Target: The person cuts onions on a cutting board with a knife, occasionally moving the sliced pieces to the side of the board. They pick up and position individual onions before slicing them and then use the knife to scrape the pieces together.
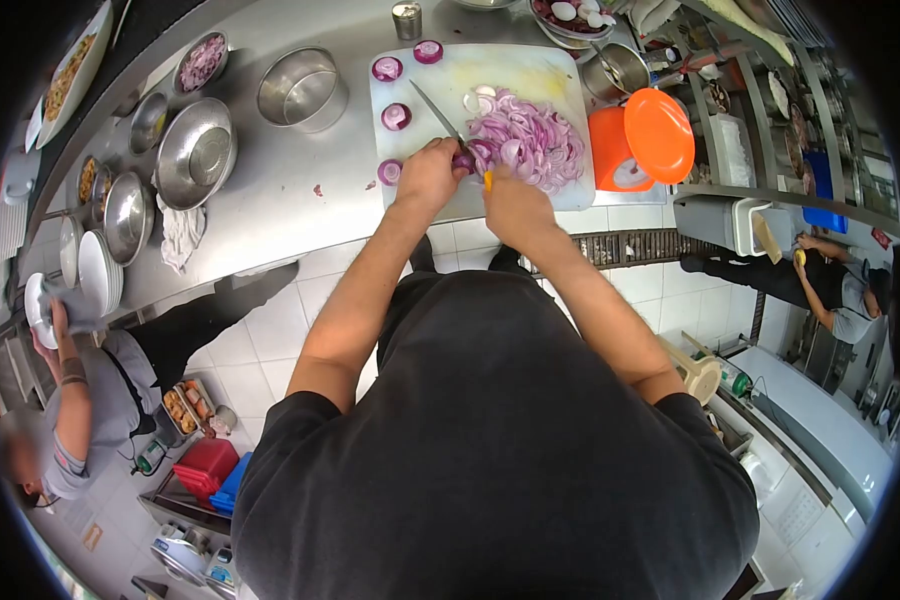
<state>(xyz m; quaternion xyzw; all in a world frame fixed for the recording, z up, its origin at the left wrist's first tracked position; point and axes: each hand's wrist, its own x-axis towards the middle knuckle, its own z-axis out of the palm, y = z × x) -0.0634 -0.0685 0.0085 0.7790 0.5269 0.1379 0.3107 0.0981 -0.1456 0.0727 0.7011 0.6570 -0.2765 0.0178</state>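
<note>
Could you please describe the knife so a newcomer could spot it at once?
On the steel counter, find the white cutting board. Near its lower edge, the right hand grips the knife, blade angled towards the picture's upper left. Its yellow handle and straight metal blade set it apart from the sliced red onion.

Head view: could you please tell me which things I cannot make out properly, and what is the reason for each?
All in the head view:
- Knife handle: mostly hidden by the right hand.
- Onion piece: partly hidden by the fingers of the left hand.
- Orange scale: marks on its dial too small to read.
- Bowl at the top: cut off by the picture's upper edge.
</note>
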